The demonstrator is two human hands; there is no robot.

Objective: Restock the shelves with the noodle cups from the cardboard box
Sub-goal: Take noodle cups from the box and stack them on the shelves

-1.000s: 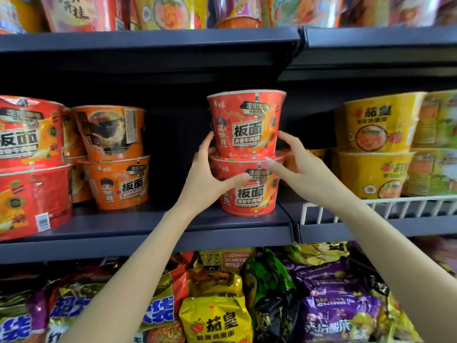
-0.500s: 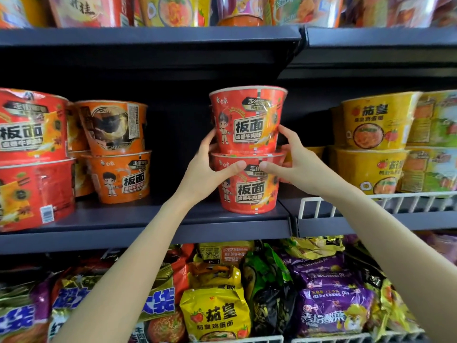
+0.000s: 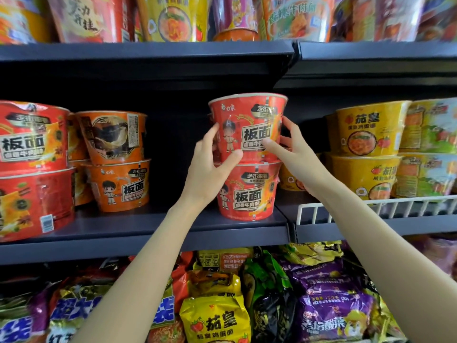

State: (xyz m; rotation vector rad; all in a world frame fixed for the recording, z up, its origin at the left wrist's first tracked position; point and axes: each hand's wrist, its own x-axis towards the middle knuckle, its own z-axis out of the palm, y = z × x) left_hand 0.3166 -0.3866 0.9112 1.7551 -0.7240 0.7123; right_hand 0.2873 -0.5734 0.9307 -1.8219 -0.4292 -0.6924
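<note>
Two bare forearms, entering from about 7 o'clock and 4 o'clock. No sleeves, cuffs or gloves in view on either. Left hand (image 3: 209, 169) slim, with long fingers and short, plain nails. Right hand (image 3: 295, 154) likewise slim, nails short and unpainted as far as visible. No rings, watch, bracelet or bands on fingers or wrists. Smooth, unmarked arms up to the frame edge.

A red noodle cup (image 3: 247, 127) stands upright on another red cup (image 3: 248, 190) on the dark shelf (image 3: 148, 229).
</note>
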